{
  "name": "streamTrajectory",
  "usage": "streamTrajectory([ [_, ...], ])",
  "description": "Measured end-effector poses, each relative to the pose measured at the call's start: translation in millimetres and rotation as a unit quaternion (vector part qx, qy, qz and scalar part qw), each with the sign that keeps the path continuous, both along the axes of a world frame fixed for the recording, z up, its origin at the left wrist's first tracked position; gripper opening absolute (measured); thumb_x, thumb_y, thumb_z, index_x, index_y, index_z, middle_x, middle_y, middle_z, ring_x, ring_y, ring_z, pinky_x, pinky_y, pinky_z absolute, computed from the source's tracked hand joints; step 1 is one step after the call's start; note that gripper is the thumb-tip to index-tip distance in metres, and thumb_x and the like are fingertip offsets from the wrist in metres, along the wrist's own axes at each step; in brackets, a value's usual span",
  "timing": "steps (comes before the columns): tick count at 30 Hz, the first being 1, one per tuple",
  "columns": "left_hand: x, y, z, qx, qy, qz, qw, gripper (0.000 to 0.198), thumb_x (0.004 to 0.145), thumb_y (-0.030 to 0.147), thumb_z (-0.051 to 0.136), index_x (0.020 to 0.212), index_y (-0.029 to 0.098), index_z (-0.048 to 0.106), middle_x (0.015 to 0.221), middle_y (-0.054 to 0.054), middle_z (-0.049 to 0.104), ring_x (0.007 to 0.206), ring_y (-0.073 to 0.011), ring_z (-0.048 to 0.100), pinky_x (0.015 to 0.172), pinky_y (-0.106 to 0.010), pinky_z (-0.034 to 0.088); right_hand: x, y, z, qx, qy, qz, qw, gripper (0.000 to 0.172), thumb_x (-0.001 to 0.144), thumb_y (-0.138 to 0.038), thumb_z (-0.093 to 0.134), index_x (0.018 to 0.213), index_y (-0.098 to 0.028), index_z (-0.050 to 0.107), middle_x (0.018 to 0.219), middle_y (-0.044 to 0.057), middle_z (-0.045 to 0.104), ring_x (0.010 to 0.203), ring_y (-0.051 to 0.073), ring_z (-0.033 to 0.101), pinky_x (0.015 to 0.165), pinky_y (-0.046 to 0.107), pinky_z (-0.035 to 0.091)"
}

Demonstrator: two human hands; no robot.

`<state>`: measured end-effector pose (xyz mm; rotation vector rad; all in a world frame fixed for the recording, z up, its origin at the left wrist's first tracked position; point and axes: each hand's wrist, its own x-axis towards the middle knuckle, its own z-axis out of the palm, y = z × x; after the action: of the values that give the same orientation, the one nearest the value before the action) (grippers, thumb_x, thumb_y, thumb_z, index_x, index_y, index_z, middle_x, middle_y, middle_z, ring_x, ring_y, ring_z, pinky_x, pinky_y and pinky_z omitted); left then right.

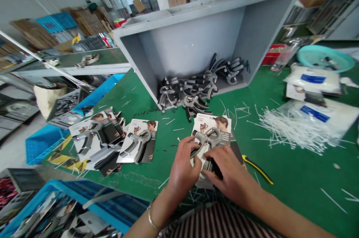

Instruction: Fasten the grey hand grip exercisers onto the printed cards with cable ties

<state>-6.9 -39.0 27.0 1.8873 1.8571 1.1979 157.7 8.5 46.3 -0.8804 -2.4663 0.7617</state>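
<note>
A grey and black hand grip strengthener (212, 138) lies on a printed backing card (199, 121) in front of me. My left hand (183, 163) is closed around its left handle, with the thumb on the near side. On the other side, my right hand (231, 172) curls over the right handle, thumb and forefinger drawn together near the middle. My fingers hide most of both handles and the card's lower part. Just right of my right hand lies a yellow and black-handled tool (258, 170); its head is hidden.
A grey bin (193, 40) on its side holds several grip strengtheners (202, 81). Carded strengtheners (137, 142) lie to the left. White cable ties (297, 129) are heaped at right, beside plastic bags (314, 79). A blue crate (98, 202) stands below the green table's (146, 178) edge.
</note>
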Motion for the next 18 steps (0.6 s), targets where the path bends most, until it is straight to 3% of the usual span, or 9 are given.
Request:
streamTrajectory([
  [2, -5.2, -5.4, 6.0, 0.002, -0.001, -0.020, 1.000, 0.040, 0.080, -0.003, 0.052, 0.112, 0.019, 0.056, 0.129, -0.012, 0.055, 0.125, -0.0220, 0.052, 0.108, -0.042, 0.044, -6.7, -2.5, 3.2, 0.033, -0.034, -0.002, 0.999, 0.025, 0.086, -0.024, 0.067, 0.108, -0.016, 0.059, 0.108, 0.011, 0.063, 0.098, 0.029, 0.050, 0.087, 0.044, 0.042],
  [4, -11.7, -13.0, 12.6, 0.035, 0.028, 0.000, 0.999, 0.037, 0.083, 0.002, 0.056, 0.116, 0.020, 0.057, 0.130, -0.011, 0.055, 0.126, -0.0231, 0.051, 0.108, -0.044, 0.043, -11.0, -4.8, 4.8, 0.069, -0.072, -0.016, 0.995, 0.020, 0.086, -0.029, 0.067, 0.101, -0.017, 0.062, 0.102, 0.011, 0.064, 0.093, 0.030, 0.050, 0.083, 0.046, 0.041],
  [7, -25.5, -21.0, 16.9, 0.104, 0.043, 0.140, 0.984, 0.038, 0.081, 0.015, 0.070, 0.117, 0.019, 0.056, 0.122, -0.012, 0.057, 0.120, -0.0265, 0.053, 0.104, -0.049, 0.043, -16.8, -6.2, 4.0, 0.120, -0.117, -0.038, 0.985, 0.016, 0.087, -0.033, 0.066, 0.090, -0.018, 0.064, 0.091, 0.011, 0.064, 0.088, 0.031, 0.050, 0.079, 0.047, 0.038],
  [9, -35.0, -21.1, 12.9, 0.068, -0.014, 0.175, 0.982, 0.050, 0.079, 0.023, 0.075, 0.123, 0.018, 0.052, 0.118, -0.012, 0.059, 0.110, -0.0251, 0.058, 0.096, -0.046, 0.049, -21.9, -4.8, 1.7, 0.153, -0.135, -0.038, 0.978, 0.012, 0.088, -0.030, 0.063, 0.085, -0.018, 0.064, 0.087, 0.012, 0.064, 0.085, 0.031, 0.050, 0.078, 0.048, 0.036],
  [10, -38.6, -20.0, 9.2, 0.025, -0.055, 0.147, 0.987, 0.052, 0.080, 0.026, 0.074, 0.126, 0.018, 0.050, 0.116, -0.011, 0.060, 0.104, -0.0231, 0.061, 0.090, -0.042, 0.052, -24.5, -3.4, 0.7, 0.166, -0.140, -0.036, 0.975, 0.011, 0.089, -0.027, 0.061, 0.084, -0.018, 0.065, 0.086, 0.012, 0.064, 0.085, 0.031, 0.050, 0.077, 0.047, 0.036],
  [12, -42.6, -16.8, 0.6, -0.048, -0.110, 0.033, 0.992, 0.040, 0.087, 0.027, 0.067, 0.124, 0.019, 0.054, 0.109, -0.009, 0.066, 0.095, -0.0192, 0.064, 0.084, -0.036, 0.054, -28.1, 0.4, 0.2, 0.180, -0.141, -0.028, 0.973, 0.011, 0.090, -0.022, 0.058, 0.082, -0.018, 0.064, 0.084, 0.011, 0.064, 0.084, 0.031, 0.051, 0.075, 0.046, 0.035],
  [14, -42.4, -14.4, -6.6, -0.051, -0.105, -0.054, 0.992, 0.022, 0.095, 0.023, 0.056, 0.116, 0.019, 0.063, 0.103, -0.008, 0.069, 0.096, -0.0187, 0.064, 0.088, -0.036, 0.052, -27.1, 4.9, 3.9, 0.174, -0.137, -0.018, 0.975, 0.012, 0.091, -0.020, 0.057, 0.081, -0.019, 0.064, 0.082, 0.010, 0.065, 0.083, 0.030, 0.050, 0.074, 0.045, 0.035],
  [18, -34.4, -13.2, -10.5, -0.021, -0.050, -0.075, 0.996, 0.026, 0.096, 0.018, 0.051, 0.115, 0.020, 0.068, 0.101, -0.008, 0.068, 0.096, -0.0195, 0.062, 0.087, -0.035, 0.050, -8.9, 14.0, 22.6, 0.117, -0.097, 0.009, 0.988, 0.015, 0.094, -0.023, 0.055, 0.080, -0.020, 0.061, 0.082, 0.007, 0.064, 0.085, 0.027, 0.049, 0.079, 0.044, 0.036],
])
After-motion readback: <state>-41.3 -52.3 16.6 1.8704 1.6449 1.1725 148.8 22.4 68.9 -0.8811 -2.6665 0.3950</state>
